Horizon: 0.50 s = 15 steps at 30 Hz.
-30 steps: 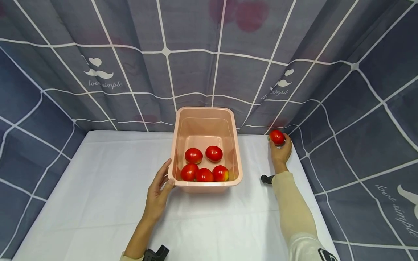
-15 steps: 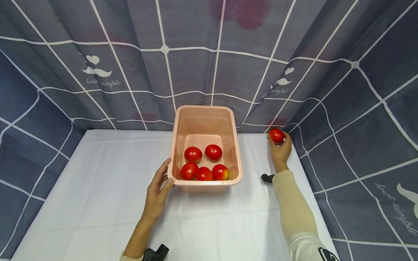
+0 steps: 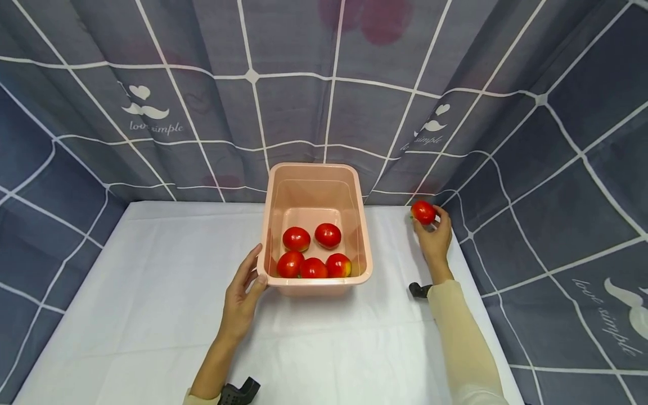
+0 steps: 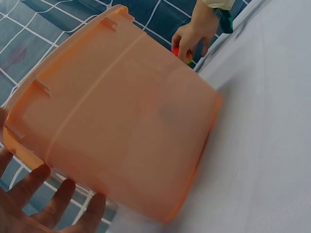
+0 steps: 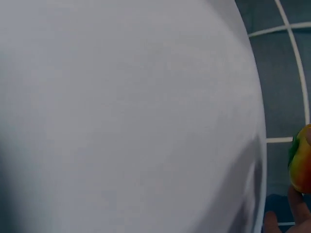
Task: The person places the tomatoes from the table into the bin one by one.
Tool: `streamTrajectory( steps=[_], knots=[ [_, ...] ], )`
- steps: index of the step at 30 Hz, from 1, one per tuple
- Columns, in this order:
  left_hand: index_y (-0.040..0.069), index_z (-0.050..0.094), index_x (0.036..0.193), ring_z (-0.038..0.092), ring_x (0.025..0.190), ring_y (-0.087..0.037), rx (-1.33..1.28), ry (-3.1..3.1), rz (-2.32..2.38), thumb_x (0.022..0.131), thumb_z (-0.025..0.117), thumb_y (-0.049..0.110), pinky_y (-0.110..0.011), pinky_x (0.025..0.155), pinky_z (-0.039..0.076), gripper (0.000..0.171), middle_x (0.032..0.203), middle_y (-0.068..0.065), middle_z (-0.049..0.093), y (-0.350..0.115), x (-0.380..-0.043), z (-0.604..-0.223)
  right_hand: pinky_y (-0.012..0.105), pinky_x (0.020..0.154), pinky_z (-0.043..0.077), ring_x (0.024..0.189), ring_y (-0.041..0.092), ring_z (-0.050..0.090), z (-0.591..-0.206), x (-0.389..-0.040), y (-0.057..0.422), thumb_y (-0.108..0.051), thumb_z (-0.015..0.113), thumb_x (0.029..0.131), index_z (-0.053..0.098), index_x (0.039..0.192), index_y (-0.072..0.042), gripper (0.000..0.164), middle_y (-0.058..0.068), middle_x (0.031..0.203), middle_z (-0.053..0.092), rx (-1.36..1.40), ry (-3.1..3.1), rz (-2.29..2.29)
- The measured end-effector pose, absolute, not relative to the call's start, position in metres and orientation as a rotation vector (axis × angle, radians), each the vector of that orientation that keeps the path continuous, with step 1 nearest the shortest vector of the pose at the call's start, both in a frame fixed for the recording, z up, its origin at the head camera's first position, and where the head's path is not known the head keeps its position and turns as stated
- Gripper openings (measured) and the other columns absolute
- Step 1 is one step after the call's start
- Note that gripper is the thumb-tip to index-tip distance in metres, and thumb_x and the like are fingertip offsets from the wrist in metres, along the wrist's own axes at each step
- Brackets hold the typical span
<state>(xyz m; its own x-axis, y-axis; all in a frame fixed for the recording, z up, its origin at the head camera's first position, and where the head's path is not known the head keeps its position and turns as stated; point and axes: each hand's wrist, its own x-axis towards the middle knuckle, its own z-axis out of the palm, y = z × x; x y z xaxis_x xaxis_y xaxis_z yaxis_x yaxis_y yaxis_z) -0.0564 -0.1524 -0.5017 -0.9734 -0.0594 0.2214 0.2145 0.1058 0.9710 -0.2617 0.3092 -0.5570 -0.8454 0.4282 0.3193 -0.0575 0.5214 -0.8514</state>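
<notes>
A pink plastic bin (image 3: pixel 314 283) stands at the back middle of the table. Several red tomatoes (image 3: pixel 296 239) lie in it, mostly towards the near side. My left hand (image 3: pixel 241 304) holds the bin's near left corner, thumb at the rim and fingers along the side. In the left wrist view, its spread fingers (image 4: pixel 60 199) touch the bin wall. At the back right corner, my right hand (image 3: pixel 435 241) grips a single tomato (image 3: pixel 423 212) between thumb and fingers. The right wrist view catches only part of that tomato (image 5: pixel 302 162), yellow-red with a green stem end.
A white cloth (image 3: pixel 152 315) covers the table. Dark grey curtains (image 3: pixel 298 112) with white grid lines rise at the back and both sides. The right hand is close to the right curtain (image 3: pixel 557 236). Black wrist devices (image 3: pixel 240 392) sit on both arms.
My right hand has shifted slightly left with the tomato, and its wrist has turned a little. The left hand still holds the bin corner. The head view has moved slightly.
</notes>
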Motion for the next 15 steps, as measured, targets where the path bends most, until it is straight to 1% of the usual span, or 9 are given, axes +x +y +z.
streamTrajectory(
  steps=[3, 5, 7, 8, 9, 11, 14, 15],
  knots=[
    [0.022, 0.039, 0.168, 0.059, 0.139, -0.02, -0.158, -2.177, -1.971, 0.11, 0.055, 0.007, -0.016, 0.102, 0.058, 0.062, 0.175, -0.003, 0.039, -0.154, -0.056, -0.503, 0.06, 0.11, 0.055, 0.118, 0.041, 0.065, -0.553, -0.243, 0.305, -0.013, 0.084, 0.089, 0.056, 0.15, -0.007, 0.068, 0.019, 0.152, 0.057, -0.256, -2.25, 1.325],
    [0.023, 0.039, 0.168, 0.06, 0.139, -0.02, -0.155, -2.178, -1.975, 0.11, 0.055, 0.008, -0.016, 0.102, 0.059, 0.062, 0.175, -0.002, 0.039, -0.154, -0.056, -0.504, 0.061, 0.108, 0.056, 0.115, 0.038, 0.065, -0.549, -0.23, 0.301, -0.014, 0.085, 0.089, 0.056, 0.149, -0.007, 0.067, 0.017, 0.152, 0.058, -0.23, -2.237, 1.353],
    [0.024, 0.039, 0.168, 0.06, 0.139, -0.021, -0.149, -2.179, -1.981, 0.111, 0.055, 0.008, -0.017, 0.102, 0.059, 0.062, 0.174, -0.001, 0.039, -0.155, -0.056, -0.504, 0.06, 0.108, 0.056, 0.113, 0.033, 0.065, -0.545, -0.217, 0.297, -0.014, 0.084, 0.09, 0.057, 0.149, -0.008, 0.065, 0.015, 0.151, 0.059, -0.206, -2.23, 1.37],
    [0.024, 0.039, 0.168, 0.06, 0.139, -0.022, -0.147, -2.175, -1.984, 0.111, 0.055, 0.008, -0.017, 0.102, 0.059, 0.062, 0.174, -0.001, 0.04, -0.155, -0.056, -0.504, 0.058, 0.108, 0.057, 0.113, 0.03, 0.064, -0.543, -0.21, 0.295, -0.015, 0.085, 0.09, 0.058, 0.149, -0.009, 0.065, 0.014, 0.151, 0.06, -0.197, -2.229, 1.377],
    [0.024, 0.039, 0.168, 0.06, 0.139, -0.022, -0.144, -2.175, -1.987, 0.11, 0.055, 0.008, -0.017, 0.102, 0.059, 0.062, 0.173, -0.001, 0.04, -0.155, -0.056, -0.504, 0.053, 0.109, 0.058, 0.112, 0.027, 0.064, -0.541, -0.204, 0.293, -0.015, 0.085, 0.09, 0.058, 0.148, -0.01, 0.064, 0.012, 0.15, 0.06, -0.187, -2.233, 1.37],
    [0.024, 0.039, 0.168, 0.061, 0.139, -0.022, -0.144, -2.172, -1.991, 0.11, 0.055, 0.008, -0.017, 0.102, 0.059, 0.062, 0.173, -0.001, 0.041, -0.155, -0.057, -0.504, 0.037, 0.109, 0.06, 0.111, 0.021, 0.064, -0.539, -0.19, 0.289, -0.014, 0.086, 0.09, 0.059, 0.148, -0.011, 0.064, 0.01, 0.149, 0.061, -0.175, -2.238, 1.358],
    [0.024, 0.039, 0.168, 0.061, 0.138, -0.016, -0.151, -2.173, -1.993, 0.11, 0.055, 0.008, -0.017, 0.102, 0.059, 0.062, 0.173, -0.001, 0.041, -0.155, -0.057, -0.503, 0.011, 0.103, 0.054, 0.109, 0.017, 0.062, -0.535, -0.169, 0.281, -0.008, 0.086, 0.088, 0.059, 0.147, -0.009, 0.065, 0.012, 0.148, 0.062, -0.165, -2.229, 1.348],
    [0.025, 0.039, 0.168, 0.061, 0.137, -0.015, -0.153, -2.175, -1.99, 0.11, 0.055, 0.008, -0.017, 0.102, 0.059, 0.062, 0.173, -0.001, 0.041, -0.154, -0.057, -0.503, 0.005, 0.1, 0.051, 0.108, 0.017, 0.061, -0.533, -0.162, 0.278, -0.006, 0.086, 0.088, 0.06, 0.147, -0.007, 0.065, 0.014, 0.147, 0.062, -0.163, -2.22, 1.346]
  ],
)
